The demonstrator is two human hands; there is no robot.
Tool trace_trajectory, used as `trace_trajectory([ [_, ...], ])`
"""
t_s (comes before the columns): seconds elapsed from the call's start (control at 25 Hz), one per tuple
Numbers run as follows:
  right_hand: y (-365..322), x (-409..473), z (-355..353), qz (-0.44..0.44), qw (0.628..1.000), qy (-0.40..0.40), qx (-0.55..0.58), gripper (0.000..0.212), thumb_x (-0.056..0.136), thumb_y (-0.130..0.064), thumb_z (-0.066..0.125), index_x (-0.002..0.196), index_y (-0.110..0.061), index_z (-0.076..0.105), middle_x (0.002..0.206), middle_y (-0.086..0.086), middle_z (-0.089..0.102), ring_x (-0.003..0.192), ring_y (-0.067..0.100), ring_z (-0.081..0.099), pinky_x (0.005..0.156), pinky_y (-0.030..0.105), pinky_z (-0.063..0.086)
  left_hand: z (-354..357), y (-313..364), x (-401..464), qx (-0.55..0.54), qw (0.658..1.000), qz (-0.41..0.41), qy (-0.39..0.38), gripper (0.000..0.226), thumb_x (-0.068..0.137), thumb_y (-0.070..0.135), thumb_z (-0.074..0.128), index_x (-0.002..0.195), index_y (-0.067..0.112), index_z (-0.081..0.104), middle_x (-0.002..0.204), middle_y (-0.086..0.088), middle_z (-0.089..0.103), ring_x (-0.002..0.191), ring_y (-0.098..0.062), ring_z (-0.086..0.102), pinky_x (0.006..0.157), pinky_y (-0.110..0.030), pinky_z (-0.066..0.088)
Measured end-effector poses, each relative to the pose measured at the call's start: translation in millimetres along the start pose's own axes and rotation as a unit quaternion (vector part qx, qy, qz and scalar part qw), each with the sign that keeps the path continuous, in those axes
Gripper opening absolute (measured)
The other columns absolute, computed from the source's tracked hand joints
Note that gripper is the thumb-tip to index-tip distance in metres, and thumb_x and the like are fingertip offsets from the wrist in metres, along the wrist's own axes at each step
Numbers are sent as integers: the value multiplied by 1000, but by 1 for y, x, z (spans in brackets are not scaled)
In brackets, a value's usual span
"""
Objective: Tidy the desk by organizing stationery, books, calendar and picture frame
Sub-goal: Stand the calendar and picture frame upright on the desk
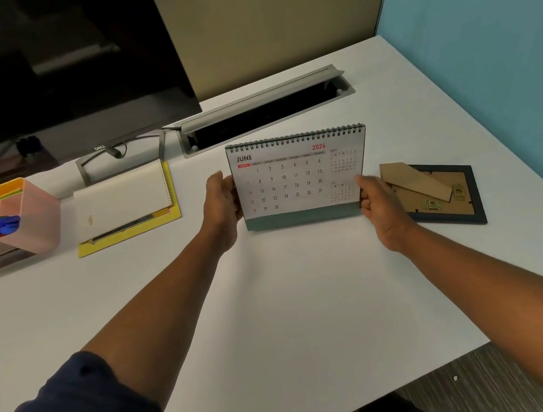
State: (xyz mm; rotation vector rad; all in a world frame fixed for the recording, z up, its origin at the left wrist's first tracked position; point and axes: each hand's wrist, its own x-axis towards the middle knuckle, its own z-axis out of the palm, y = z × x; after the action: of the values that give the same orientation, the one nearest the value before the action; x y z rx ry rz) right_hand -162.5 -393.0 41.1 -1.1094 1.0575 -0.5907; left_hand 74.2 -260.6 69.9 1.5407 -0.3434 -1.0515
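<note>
A spiral-bound desk calendar (297, 178) showing June 2026 stands upright on the white desk (276, 309). My left hand (223, 205) grips its left edge and my right hand (379, 205) grips its lower right corner. To the right, a black picture frame (441, 193) lies face down with its brown easel back showing. At the left, a white notebook (122, 199) lies on a yellow book (165, 226). A pink organizer (6, 223) at the far left holds coloured pens (1, 225).
A black monitor (55, 71) on a grey stand rises at the back left. Behind the calendar is an open grey cable tray (264, 110) set into the desk. A teal partition (483, 39) bounds the right side. The desk's front edge runs diagonally at the lower right.
</note>
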Motion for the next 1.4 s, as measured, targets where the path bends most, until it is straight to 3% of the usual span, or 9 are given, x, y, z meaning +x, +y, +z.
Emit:
trace_trajectory([
  [0.12, 20, 1, -5, 3, 997, -21, -68, 23, 92, -19, 61, 115, -20, 64, 117, -3, 70, 114, 17, 62, 98, 33, 50, -3, -16, 2, 16, 999, -36, -32, 56, 97, 33, 19, 125, 20, 66, 119, -4, 73, 116, -27, 66, 110, -56, 43],
  [0.28, 22, 5, -8, 18, 993, -28, -116, 25, 93, -8, 58, 115, -20, 63, 117, -3, 67, 115, 19, 60, 95, 28, 48, -4, -30, 3, 6, 998, -63, -28, 53, 97, 28, 20, 121, 22, 67, 117, -4, 74, 114, -27, 67, 108, -54, 45],
  [0.4, 25, 12, -13, 49, 992, -52, -107, 23, 90, -5, 58, 107, -20, 65, 115, 1, 68, 116, 25, 59, 98, 33, 49, -3, -38, 6, 19, 998, -48, -34, 50, 101, 23, 20, 115, 26, 68, 114, -2, 75, 112, -27, 67, 105, -53, 49],
  [0.52, 27, 17, -11, 46, 992, -59, -103, 34, 82, -4, 58, 114, -15, 63, 119, 4, 66, 117, 26, 56, 91, 30, 48, -1, -39, 13, 28, 998, -40, -47, 51, 100, 17, 20, 113, 26, 69, 113, -1, 76, 112, -26, 67, 105, -52, 49],
  [0.64, 20, 31, -11, 26, 993, -49, -100, 37, 87, 6, 53, 119, -11, 61, 120, 6, 65, 118, 28, 56, 88, 28, 48, 5, -35, 27, 35, 998, -32, -48, 51, 100, 16, 20, 113, 26, 69, 113, -1, 75, 113, -26, 66, 106, -51, 48],
  [0.76, 7, 56, -14, 28, 994, -39, -99, 35, 88, 9, 49, 104, -19, 62, 111, -1, 66, 117, 29, 56, 96, 35, 48, 17, -26, 49, 33, 998, -16, -52, 50, 101, 19, 20, 114, 27, 68, 114, -2, 75, 114, -26, 66, 105, -51, 49],
  [1.0, -15, 120, -19, 5, 996, -23, -82, 35, 83, 6, 53, 102, -23, 63, 112, 0, 67, 120, 30, 58, 105, 42, 48, 47, -5, 113, 15, 998, 28, -46, 47, 103, 27, 21, 119, 22, 64, 118, -5, 73, 114, -27, 66, 104, -52, 49],
  [1.16, -28, 162, -27, -4, 997, -29, -65, 44, 65, -11, 55, 108, -17, 64, 118, 6, 68, 117, 28, 60, 101, 38, 51, 68, 5, 163, 5, 1000, 28, 3, 53, 102, 35, 20, 127, 12, 61, 117, -7, 73, 113, -30, 66, 105, -56, 48],
  [1.4, -47, 214, -36, -16, 996, -21, -89, 49, 62, -11, 56, 110, -16, 64, 120, 6, 67, 119, 29, 59, 101, 37, 52, 90, 18, 209, 18, 999, 36, 10, 56, 98, 36, 21, 127, 10, 62, 116, -6, 74, 113, -28, 66, 107, -53, 46],
])
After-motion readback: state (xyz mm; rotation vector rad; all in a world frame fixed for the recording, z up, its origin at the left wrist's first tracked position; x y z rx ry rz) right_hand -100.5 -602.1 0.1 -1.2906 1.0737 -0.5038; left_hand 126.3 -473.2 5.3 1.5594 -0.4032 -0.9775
